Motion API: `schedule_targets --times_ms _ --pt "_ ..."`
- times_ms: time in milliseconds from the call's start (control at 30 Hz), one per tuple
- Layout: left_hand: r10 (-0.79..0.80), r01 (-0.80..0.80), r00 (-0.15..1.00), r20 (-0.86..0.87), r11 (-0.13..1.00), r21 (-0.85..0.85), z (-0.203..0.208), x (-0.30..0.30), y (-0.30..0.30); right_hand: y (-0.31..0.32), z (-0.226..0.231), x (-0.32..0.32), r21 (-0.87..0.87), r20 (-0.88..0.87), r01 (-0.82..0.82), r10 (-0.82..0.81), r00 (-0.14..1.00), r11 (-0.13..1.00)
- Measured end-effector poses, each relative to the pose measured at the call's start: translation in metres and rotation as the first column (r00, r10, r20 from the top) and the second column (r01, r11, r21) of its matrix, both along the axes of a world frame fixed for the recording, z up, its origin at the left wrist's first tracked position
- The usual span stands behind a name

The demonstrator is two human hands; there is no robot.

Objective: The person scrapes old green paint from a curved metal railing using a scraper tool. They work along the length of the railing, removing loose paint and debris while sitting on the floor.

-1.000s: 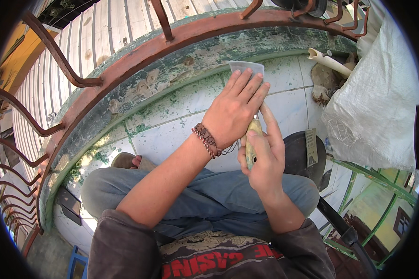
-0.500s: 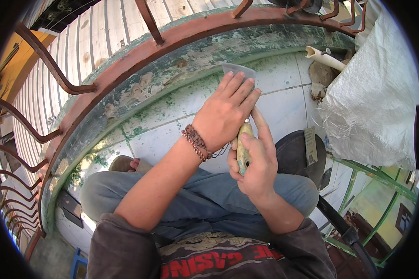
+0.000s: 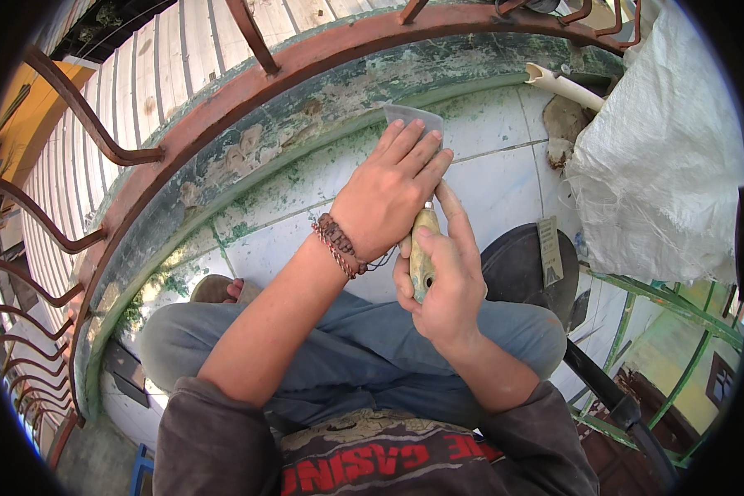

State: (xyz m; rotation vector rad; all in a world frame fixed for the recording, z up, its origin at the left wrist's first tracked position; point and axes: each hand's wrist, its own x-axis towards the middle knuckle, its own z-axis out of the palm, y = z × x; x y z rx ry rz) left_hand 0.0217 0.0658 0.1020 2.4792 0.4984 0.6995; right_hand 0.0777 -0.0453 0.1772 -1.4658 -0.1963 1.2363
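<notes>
Crossed legs in blue jeans (image 3: 339,345), lower centre. Right hand (image 3: 446,285), centre: fingers clenched round the handle of a scraper (image 3: 426,220). Left hand (image 3: 388,186): fingers extended, flat over its grey blade (image 3: 409,114), upper centre. White tiled floor (image 3: 504,190). White sack (image 3: 653,165), right. Rust-red railing (image 3: 221,111), upper left.
</notes>
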Motion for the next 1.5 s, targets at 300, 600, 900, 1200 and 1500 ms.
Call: schedule_targets --times_ms 300,600,900,1200,1500 --pt "0.021 -0.021 0.999 0.026 1.0 -0.003 0.002 0.003 0.001 0.002 0.001 0.003 0.018 0.063 -0.028 0.027 0.998 0.999" --pt "0.016 -0.016 1.0 0.005 0.999 -0.027 0.003 0.0 -0.002 0.001 0.004 0.002 0.015 0.032 -0.013 0.013 0.999 1.0" --pt "0.032 -0.032 0.999 0.002 0.999 -0.032 0.006 -0.001 0.0 0.003 0.007 0.003 0.013 0.018 -0.025 0.025 1.0 1.0" --pt "0.012 -0.012 0.999 0.03 1.0 -0.023 0.003 -0.001 0.001 0.004 0.007 0.005 0.019 -0.023 -0.003 0.003 1.0 1.0" --pt "0.014 -0.014 1.0 -0.008 1.0 -0.008 0.004 -0.005 0.001 0.004 0.003 0.0 0.039 -0.041 0.0 0.002 0.999 0.999"
